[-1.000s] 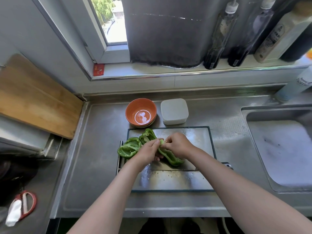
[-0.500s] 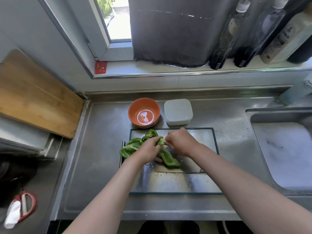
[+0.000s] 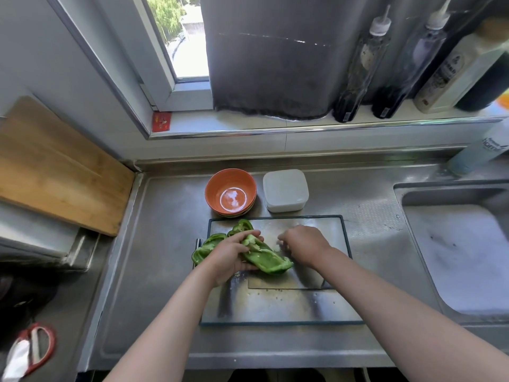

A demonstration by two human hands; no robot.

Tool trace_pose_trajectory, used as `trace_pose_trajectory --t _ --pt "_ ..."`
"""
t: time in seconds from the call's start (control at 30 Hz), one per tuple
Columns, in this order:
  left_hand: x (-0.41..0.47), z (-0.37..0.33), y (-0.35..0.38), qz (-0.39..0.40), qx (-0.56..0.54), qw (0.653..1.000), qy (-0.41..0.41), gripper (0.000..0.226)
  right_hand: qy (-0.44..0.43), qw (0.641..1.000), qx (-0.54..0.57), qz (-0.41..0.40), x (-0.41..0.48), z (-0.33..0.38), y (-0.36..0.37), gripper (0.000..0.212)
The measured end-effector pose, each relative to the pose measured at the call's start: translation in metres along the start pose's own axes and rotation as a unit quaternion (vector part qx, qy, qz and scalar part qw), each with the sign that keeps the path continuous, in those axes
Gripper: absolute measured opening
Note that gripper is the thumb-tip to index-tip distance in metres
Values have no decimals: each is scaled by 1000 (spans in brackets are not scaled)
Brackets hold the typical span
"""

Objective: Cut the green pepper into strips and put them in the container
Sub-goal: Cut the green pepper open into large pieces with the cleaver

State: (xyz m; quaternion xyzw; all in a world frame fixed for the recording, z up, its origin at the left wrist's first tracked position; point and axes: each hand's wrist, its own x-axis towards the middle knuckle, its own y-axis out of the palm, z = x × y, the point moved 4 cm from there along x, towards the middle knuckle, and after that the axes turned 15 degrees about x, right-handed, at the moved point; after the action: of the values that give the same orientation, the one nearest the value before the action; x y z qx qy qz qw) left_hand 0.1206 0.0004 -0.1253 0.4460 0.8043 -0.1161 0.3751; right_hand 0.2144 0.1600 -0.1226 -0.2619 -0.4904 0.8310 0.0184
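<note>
My left hand grips a long green pepper piece, inner side up with pale core showing, just above the steel cutting board. More pepper pieces lie at the board's left edge, partly hidden by my left hand. My right hand hovers over the board to the right of the pepper, fingers curled down; what they pinch, if anything, is hidden. A knife blade lies flat on the board under the pepper. The white lidded container stands behind the board.
An orange bowl sits left of the container. The sink is at the right. A wooden board leans at the left. Bottles stand on the window ledge. Red scissors lie at the lower left.
My right hand has come away from the pepper piece and moved right. My left hand still holds the piece, now turned inner side up.
</note>
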Motion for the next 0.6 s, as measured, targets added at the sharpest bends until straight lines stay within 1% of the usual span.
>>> trace_pose_trajectory --t 0.07,0.13,0.17,0.23,0.33,0.37,0.43,0.53,0.6 --pt "-1 1 5 0 -7 1000 2 53 -19 998 41 -40 -6 3 -7 23" --pt "-2 0 11 0 -5 1000 6 54 -24 986 121 -115 -12 8 -18 30" --pt "-3 -2 15 3 -8 1000 8 53 -24 979 150 -136 -14 11 -21 28" --pt "-5 -3 22 6 -22 1000 12 53 -28 978 158 -130 -18 22 -22 25" --pt "-4 -4 30 4 -31 999 22 56 -17 981 150 -124 -19 31 -14 32" --pt "-4 -4 31 3 -34 999 25 57 -10 977 168 -133 -18 31 -11 30" --pt "-5 -4 35 15 -61 997 34 51 -1 959 241 -151 -17 30 -11 21" --pt "-11 -8 38 27 -86 994 54 38 -30 947 274 -163 -18 33 -12 15" --pt "-13 -9 36 10 -74 995 65 33 -38 926 332 -174 -20 32 -12 10"
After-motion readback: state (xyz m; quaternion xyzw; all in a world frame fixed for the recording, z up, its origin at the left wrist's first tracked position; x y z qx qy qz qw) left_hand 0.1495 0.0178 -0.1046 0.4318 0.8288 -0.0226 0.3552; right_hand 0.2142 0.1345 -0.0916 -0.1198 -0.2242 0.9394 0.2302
